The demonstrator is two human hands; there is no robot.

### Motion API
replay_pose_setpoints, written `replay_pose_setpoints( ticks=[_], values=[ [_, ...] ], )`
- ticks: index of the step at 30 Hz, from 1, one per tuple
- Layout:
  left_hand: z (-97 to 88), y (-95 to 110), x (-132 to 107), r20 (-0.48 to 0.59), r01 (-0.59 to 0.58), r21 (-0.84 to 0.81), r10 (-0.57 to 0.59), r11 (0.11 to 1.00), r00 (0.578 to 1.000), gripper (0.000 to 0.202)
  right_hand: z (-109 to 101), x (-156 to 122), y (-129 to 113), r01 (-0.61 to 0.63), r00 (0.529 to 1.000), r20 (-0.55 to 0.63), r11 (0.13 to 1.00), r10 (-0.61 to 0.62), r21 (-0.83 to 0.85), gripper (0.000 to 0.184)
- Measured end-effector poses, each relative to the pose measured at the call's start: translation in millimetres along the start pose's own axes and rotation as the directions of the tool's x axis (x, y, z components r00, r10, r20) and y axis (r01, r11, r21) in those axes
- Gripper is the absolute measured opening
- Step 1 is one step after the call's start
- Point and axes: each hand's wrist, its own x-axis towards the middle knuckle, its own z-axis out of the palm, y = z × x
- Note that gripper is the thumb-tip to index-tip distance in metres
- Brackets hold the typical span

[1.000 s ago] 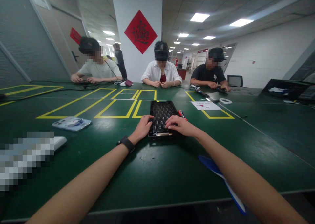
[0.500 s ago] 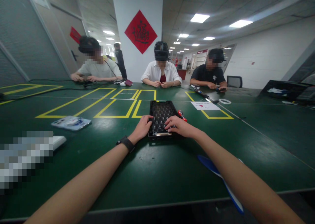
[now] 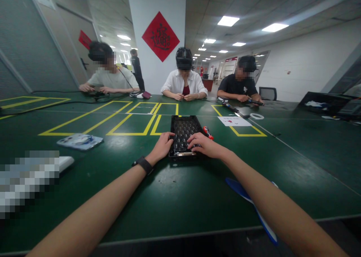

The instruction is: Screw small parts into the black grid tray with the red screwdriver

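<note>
A shallow black tray-like case point(image 3: 186, 127) lies on the table in front of me, filled with rows of small dark, shiny parts too small to name. My left hand point(image 3: 162, 148) grips its left rim, thumb toward the inside and fingers along the edge. Over the near right part of the case, my right hand point(image 3: 204, 146) has its fingers bent and apart, the tips among the small parts; I see nothing held in them. A light strip crosses the case's near end. Just beyond my right hand, a red-handled tool point(image 3: 208, 133) lies against the right side.
A phone point(image 3: 80, 141) lies to the left, near a blurred-out white object point(image 3: 66, 163). Under my right forearm is a blue and white flat item point(image 3: 239, 189). A paper sheet point(image 3: 235, 121) and a tape roll point(image 3: 256, 116) lie right. Three people sit opposite.
My hands stay nearly still at the case, with only a slight shift of the view. Across the table, the person on the right has moved a dark object in their hands slightly.
</note>
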Motion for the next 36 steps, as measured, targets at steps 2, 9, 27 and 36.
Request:
replay_pose_setpoints(
  ticks=[2, 9, 27, 36],
  values=[
    [-0.1, -0.1, 0.2, 0.007, 0.004, 0.004, -0.004, 1.000, 1.000, 0.030, 0.0, 0.2, -0.8, 0.002, 1.000, -0.006, 1.000, -0.002, -0.004, 0.016],
    [1.3, -2.8, 1.7, 0.011, 0.004, 0.009, -0.004, 1.000, 1.000, 0.029, -0.7, 0.3, -2.3, 0.000, 1.000, -0.009, 1.000, 0.000, -0.019, 0.016],
    [1.3, -4.1, 1.6, 0.013, 0.009, 0.013, -0.009, 1.000, 1.000, 0.029, 2.6, -0.2, 2.3, 0.034, 0.999, -0.021, 0.999, -0.035, -0.006, 0.015],
    [1.8, -4.5, 1.8, 0.008, 0.005, 0.010, -0.006, 1.000, 1.000, 0.029, 2.5, -0.2, 1.8, 0.037, 0.999, -0.021, 0.999, -0.037, 0.000, 0.016]
  ],
)
